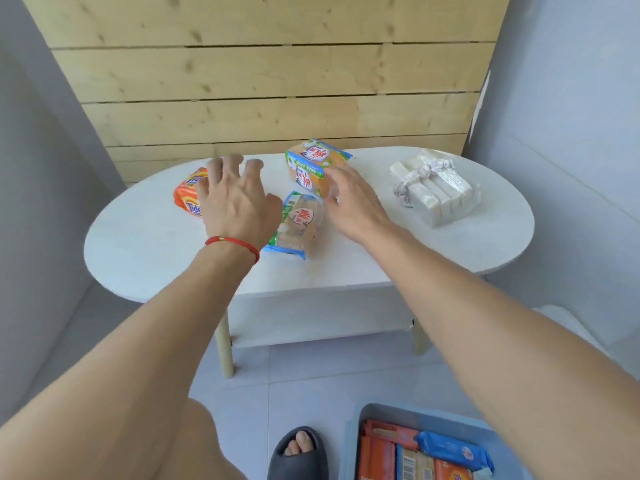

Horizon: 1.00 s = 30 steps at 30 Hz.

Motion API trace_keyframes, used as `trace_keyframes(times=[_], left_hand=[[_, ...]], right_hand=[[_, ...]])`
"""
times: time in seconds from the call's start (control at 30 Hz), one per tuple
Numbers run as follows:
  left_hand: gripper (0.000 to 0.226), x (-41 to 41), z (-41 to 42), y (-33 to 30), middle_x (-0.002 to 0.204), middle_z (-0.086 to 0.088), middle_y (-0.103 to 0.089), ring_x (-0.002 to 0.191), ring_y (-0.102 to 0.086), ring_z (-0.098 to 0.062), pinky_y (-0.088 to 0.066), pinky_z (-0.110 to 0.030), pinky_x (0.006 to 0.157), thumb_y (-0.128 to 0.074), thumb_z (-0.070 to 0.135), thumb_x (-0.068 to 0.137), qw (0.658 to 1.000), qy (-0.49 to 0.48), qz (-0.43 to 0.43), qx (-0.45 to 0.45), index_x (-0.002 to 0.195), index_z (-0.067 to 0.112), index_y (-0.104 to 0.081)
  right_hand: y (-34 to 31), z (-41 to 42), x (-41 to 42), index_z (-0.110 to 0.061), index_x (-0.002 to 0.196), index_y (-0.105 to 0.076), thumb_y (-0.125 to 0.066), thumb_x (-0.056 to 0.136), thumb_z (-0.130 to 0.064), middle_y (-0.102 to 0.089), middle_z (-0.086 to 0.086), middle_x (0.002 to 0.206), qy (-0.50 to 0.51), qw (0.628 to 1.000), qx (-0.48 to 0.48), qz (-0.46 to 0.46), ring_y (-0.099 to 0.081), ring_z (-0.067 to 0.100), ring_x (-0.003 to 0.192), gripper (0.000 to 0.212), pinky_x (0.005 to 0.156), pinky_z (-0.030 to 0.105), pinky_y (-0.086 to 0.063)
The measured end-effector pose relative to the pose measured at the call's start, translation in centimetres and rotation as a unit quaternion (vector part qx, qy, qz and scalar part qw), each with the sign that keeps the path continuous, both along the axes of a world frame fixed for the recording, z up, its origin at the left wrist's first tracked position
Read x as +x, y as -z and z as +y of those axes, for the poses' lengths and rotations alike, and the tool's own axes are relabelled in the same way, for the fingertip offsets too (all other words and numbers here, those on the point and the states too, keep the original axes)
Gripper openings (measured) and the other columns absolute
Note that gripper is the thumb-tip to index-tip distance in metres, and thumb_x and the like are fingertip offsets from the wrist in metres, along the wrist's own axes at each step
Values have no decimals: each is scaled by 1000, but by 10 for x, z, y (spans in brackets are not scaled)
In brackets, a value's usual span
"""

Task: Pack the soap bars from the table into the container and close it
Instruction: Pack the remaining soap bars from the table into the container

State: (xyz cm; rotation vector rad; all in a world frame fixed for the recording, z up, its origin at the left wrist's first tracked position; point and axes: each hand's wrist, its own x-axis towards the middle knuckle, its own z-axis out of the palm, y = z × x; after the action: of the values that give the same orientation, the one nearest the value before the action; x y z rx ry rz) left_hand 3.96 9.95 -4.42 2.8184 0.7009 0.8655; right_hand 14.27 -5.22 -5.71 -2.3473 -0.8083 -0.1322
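- Currently, both hands reach over the table (138, 244). The left hand (239, 206) hovers with fingers spread, above the orange pack (187, 195). It holds nothing.
- The right hand (349, 199) extends, fingers fairly straight, toward the stacked packs (313, 164). Whether it touches them cannot be told; the fingertips are blurred.
- Soap on the table: the orange pack at left, the stacked packs at centre rear, a clear pack (298, 223) between the hands, and a white bundle (436, 188) at right, well apart.
- The bin (367, 415) stands on the floor, near the foot (299, 452). It already contains several packs.
- Risk: the stacked packs may topple if the right hand grips only the upper one.
- Risk: the film wrappers look slippery; a wide one-hand grip may drop a pack short of the bin.
- Hidden: the left hand covers part of the orange pack. The frame edge cuts off most of the bin. No lid is visible.
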Motion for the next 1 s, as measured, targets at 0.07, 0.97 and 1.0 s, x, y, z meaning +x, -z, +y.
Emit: trace_keyframes(times=[0.07, 0.97, 1.0], left_hand=[[58, 5, 13, 7, 146, 3, -46, 144, -26, -30, -21, -63, 109, -46, 33, 84, 996, -19, 48, -66, 142, 30, -41], [87, -89, -28, -34, 132, -29, -50, 123, -48, -46, -43, -45, 94, -71, 44, 79, 953, -106, 149, -242, 144, 6, -27], [87, -99, -42, -35, 133, -28, -51, 123, -48, -45, -42, -45, 97, -72, 44, 79, 956, -90, 139, -244, 145, 8, -27]], right_hand=[[-2, 21, 29, -20, 156, -36, -48, 101, -20, -26, 6, 166, -1, 996, -82, -26, -22, 28, 152, 56, 115, 46, -36], [-8, -76, -67, -18, 144, -37, -69, 79, -52, -55, 17, 127, 151, 978, -136, 34, -46, 38, 121, 80, 87, 42, -37], [-12, -84, -76, -18, 141, -37, -71, 77, -51, -55, 16, 125, 152, 979, -129, 48, -48, 38, 119, 79, 83, 40, -35]])
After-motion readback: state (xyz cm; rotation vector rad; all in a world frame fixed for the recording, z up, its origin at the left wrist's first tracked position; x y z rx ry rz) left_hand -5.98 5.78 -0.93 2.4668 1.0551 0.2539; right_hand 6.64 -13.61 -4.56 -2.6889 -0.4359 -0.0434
